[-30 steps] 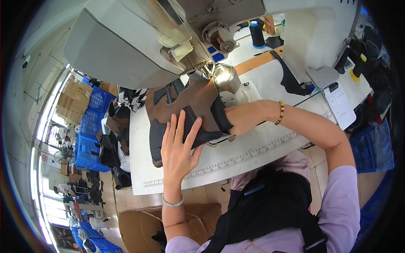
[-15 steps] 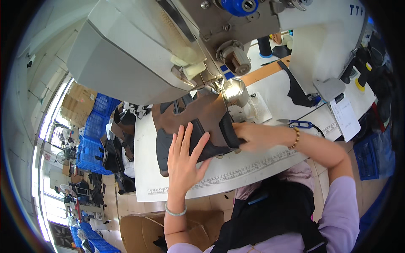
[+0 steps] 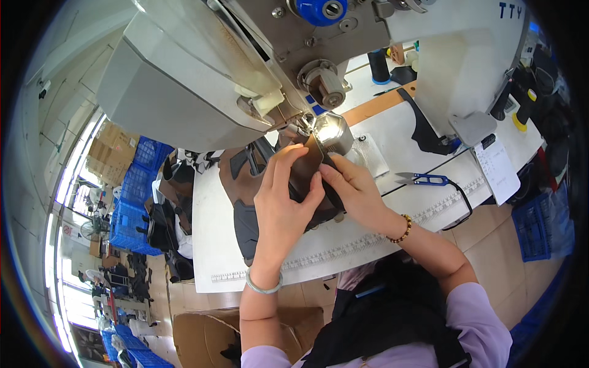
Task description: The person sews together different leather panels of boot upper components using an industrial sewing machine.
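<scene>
A brown-and-black leather piece (image 3: 310, 167), with cut-outs and raised black panels, lies under the needle end of a large sewing machine (image 3: 172, 92). My left hand (image 3: 283, 199) grips it from the left, fingers bent over the brown part and thumb pressed against it. From the right, my right hand (image 3: 359, 191) pinches its black edge between thumb and fingers, close to the left thumb. Both hands are just below a shiny rounded metal part (image 3: 332, 133) that catches the light. The fingers hide part of the folded-up edge.
Blue thread snips (image 3: 426, 179) lie right of my hands, above a printed measuring strip (image 3: 362, 246) along the table's curved front edge. A black curved cut piece (image 3: 423, 126) and a paper sheet (image 3: 498, 172) lie farther right. Dark leather pieces (image 3: 165, 224) are heaped left; a cardboard box (image 3: 205, 334) stands below.
My right hand has moved up and left to the piece's upper edge. My left hand has gone from lying flat to gripping. The piece's right side is now lifted and bent.
</scene>
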Available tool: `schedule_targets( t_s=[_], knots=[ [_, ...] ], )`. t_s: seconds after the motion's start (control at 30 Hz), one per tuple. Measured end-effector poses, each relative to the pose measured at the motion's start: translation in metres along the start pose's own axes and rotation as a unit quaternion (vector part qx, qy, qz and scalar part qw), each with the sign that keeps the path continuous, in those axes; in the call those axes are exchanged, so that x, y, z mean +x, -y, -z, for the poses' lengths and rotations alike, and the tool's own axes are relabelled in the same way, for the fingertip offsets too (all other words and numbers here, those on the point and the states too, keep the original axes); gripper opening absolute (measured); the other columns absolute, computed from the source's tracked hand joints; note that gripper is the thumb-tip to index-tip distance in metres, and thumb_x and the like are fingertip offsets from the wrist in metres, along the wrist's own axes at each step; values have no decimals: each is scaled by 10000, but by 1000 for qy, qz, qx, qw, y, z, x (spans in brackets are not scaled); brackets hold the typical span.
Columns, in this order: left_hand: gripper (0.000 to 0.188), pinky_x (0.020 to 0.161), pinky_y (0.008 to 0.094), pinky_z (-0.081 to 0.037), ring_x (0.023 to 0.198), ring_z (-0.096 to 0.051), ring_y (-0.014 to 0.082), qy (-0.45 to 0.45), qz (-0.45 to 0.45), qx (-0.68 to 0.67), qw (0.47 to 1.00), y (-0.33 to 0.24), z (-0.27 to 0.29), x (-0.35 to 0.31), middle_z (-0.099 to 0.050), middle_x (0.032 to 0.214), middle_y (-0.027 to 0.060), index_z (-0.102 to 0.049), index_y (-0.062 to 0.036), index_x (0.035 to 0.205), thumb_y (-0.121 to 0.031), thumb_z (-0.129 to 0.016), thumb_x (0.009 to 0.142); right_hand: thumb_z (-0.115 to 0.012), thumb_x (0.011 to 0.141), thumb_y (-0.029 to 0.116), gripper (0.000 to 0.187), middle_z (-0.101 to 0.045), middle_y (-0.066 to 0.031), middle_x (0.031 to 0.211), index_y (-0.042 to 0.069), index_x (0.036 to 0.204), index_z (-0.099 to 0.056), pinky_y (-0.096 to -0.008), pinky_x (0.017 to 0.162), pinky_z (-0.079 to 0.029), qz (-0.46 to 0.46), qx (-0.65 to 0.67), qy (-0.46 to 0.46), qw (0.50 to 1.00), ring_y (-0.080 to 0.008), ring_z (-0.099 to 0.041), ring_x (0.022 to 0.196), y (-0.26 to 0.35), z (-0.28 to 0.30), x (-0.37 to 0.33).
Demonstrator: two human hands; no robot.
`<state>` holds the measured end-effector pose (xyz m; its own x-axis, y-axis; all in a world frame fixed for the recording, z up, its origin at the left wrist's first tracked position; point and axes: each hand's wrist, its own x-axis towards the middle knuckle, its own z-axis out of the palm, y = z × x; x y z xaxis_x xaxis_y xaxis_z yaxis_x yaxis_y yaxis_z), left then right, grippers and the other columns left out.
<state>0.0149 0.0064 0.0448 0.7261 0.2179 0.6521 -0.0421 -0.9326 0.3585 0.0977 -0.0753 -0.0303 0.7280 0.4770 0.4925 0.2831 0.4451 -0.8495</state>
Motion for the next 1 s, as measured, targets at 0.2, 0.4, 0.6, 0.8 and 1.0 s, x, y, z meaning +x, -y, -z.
schedule_targets(
  t_s=[0.2,0.4,0.6,0.8,1.0],
  knots=[
    [251,756,328,-517,965,-608,270,-88,-103,39,990,10,-13,-8,-633,967,90,-628,-40,909,-1,-655,662,-493,903,177,241,-420,-118,539,5,749,-425,-313,445,-336,-19,-44,40,998,-205,-404,459,10,8,-10],
    [252,812,318,-497,1000,-602,254,-84,-108,74,988,3,-15,-12,-643,972,105,-658,-14,913,61,-644,673,-482,904,169,189,-480,-174,578,14,813,-423,-360,457,-365,23,-94,97,991,-328,-511,513,10,18,-7],
    [246,792,315,-505,973,-611,255,-78,-116,84,987,2,-12,-11,-644,964,99,-654,-13,910,63,-648,676,-479,904,154,170,-490,-190,595,7,849,-413,-384,477,-382,39,-129,135,982,-363,-533,558,17,19,-6],
    [244,712,299,-539,963,-610,257,-46,-165,109,979,10,-6,-6,-614,1001,92,-631,11,939,-12,-671,699,-491,896,142,174,-474,-168,573,5,829,-407,-369,463,-361,14,-110,159,981,-332,-494,502,19,21,-1],
    [282,748,290,-526,962,-606,264,-23,-217,157,963,1,-7,-2,-606,989,155,-611,68,940,-46,-661,688,-516,876,141,189,-422,-120,539,15,787,-407,-316,430,-317,-1,-91,165,982,-221,-430,442,19,29,2]
  ],
)
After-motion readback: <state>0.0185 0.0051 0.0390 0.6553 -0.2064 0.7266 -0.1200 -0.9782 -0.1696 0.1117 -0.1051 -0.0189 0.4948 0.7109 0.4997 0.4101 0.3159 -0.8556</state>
